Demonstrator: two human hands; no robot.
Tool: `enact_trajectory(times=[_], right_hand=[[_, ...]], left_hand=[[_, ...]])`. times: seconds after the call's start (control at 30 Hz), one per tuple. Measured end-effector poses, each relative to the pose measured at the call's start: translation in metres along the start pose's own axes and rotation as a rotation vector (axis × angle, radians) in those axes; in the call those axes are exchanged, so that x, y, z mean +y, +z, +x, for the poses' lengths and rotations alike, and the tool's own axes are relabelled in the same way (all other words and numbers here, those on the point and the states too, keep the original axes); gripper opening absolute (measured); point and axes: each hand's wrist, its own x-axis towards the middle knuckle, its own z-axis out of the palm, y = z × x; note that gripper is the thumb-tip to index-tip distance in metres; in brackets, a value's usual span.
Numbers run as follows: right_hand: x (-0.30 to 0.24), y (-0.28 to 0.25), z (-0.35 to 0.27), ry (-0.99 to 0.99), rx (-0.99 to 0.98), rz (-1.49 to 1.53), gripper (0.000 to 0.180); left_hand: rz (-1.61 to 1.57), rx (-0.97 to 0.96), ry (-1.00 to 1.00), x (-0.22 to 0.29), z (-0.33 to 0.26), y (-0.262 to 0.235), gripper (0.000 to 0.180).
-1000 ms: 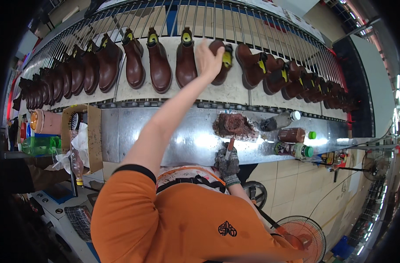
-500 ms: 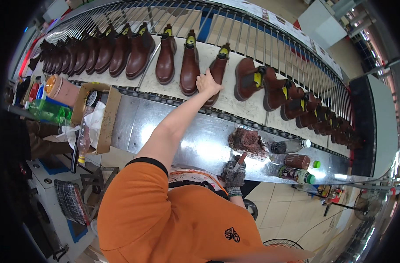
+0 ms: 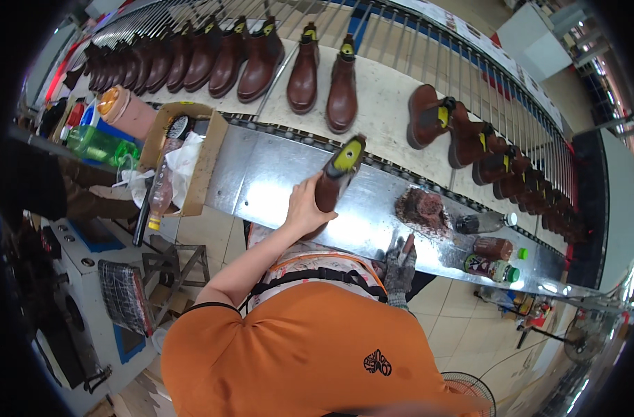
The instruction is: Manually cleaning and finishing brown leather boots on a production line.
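A brown ankle boot (image 3: 329, 192) with a yellow-green lining is held over the metal ledge (image 3: 261, 160), its opening tilted up and away. My left hand (image 3: 306, 210), bare, is wrapped around the boot's front part. At the ledge's near edge, my right hand (image 3: 399, 272) wears a dirty grey glove and is closed on a short reddish-brown stick (image 3: 408, 244). Beyond that glove lies a brown-stained clump (image 3: 428, 206), perhaps cloth or sponge, among dark smears. What the stick belongs to cannot be made out.
Behind the ledge runs a conveyor (image 3: 383, 97) with rows of brown boots (image 3: 342, 94) on both sides of a gap. Several bottles (image 3: 492, 248) lie right on the ledge. A cardboard box (image 3: 200, 174) with a brush and white cloth stands left, beside a pink container (image 3: 127, 113).
My left hand has lifted the boot off the conveyor and brought it toward me over the ledge. The gloved right hand stays near the ledge's edge with the stick. My view has shifted slightly.
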Motion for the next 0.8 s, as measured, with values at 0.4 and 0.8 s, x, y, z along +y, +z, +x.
enact_trajectory(times=[0.4,0.8], right_hand=[[-0.072,-0.003,-0.020,0.223,-0.082,0.289,0.054],[-0.074,-0.003,-0.005,0.038,-0.095,0.284,0.060]], left_hand=[[-0.928,-0.464,-0.199,0.021,0.129,0.020,0.058],[-1.455,-0.476,0.194,0.067,0.071,-0.071,0.047]])
